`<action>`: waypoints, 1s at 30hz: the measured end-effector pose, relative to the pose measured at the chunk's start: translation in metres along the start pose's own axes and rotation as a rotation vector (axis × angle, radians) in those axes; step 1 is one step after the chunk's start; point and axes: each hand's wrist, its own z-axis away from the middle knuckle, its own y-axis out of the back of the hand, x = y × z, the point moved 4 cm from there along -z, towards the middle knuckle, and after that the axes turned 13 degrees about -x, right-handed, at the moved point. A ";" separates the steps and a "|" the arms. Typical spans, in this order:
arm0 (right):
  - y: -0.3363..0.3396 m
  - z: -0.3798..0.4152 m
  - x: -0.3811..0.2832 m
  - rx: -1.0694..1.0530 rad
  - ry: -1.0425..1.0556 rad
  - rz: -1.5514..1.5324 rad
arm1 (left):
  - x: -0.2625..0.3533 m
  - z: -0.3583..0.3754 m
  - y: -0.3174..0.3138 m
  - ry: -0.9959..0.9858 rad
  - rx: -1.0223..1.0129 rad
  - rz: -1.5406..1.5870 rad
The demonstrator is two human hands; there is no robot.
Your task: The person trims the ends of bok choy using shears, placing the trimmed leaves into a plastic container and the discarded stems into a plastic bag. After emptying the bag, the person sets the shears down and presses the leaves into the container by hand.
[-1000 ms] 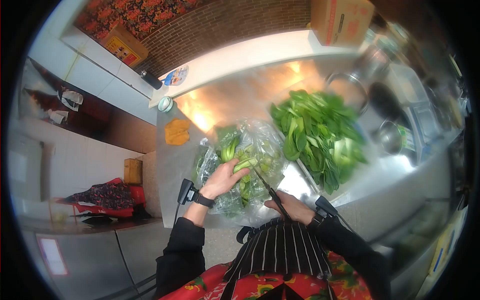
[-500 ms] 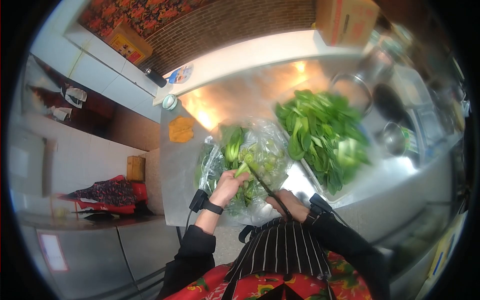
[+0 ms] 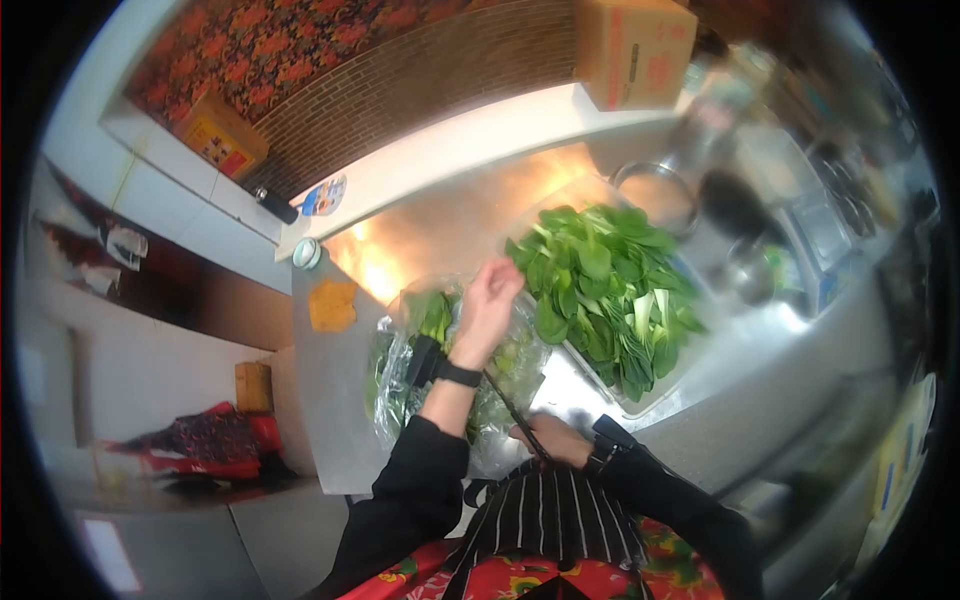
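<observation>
My left hand (image 3: 490, 298) is raised above the clear plastic bag (image 3: 385, 395), beside the near left edge of the heap of leafy greens (image 3: 600, 280). Its fingers look loosely curled but are blurred; no stalk shows in them. My right hand (image 3: 558, 441) is closed round a knife (image 3: 512, 402), low in front of the striped apron. The dark, narrow blade points up and left over the bag. Inside the open bag are more bok choy (image 3: 432, 318) and pale cut pieces, partly hidden by my left forearm. The heaped greens lie on a tray (image 3: 590, 372), some with white stalks.
Everything stands on a steel worktop (image 3: 330, 420). An orange cloth (image 3: 332, 305) and a small bowl (image 3: 307, 253) are at its left end. A metal ring-shaped rim (image 3: 655, 195) and containers are at the back right. A cardboard box (image 3: 635, 55) sits on the ledge.
My left hand has left the bag, where it gripped a bok choy stalk, and moved up and right towards the heap. My right hand keeps the knife low. The view has shifted slightly.
</observation>
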 end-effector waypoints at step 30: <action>0.032 0.048 -0.037 -0.011 -0.021 -0.221 | -0.008 0.073 0.075 0.052 -0.289 -0.602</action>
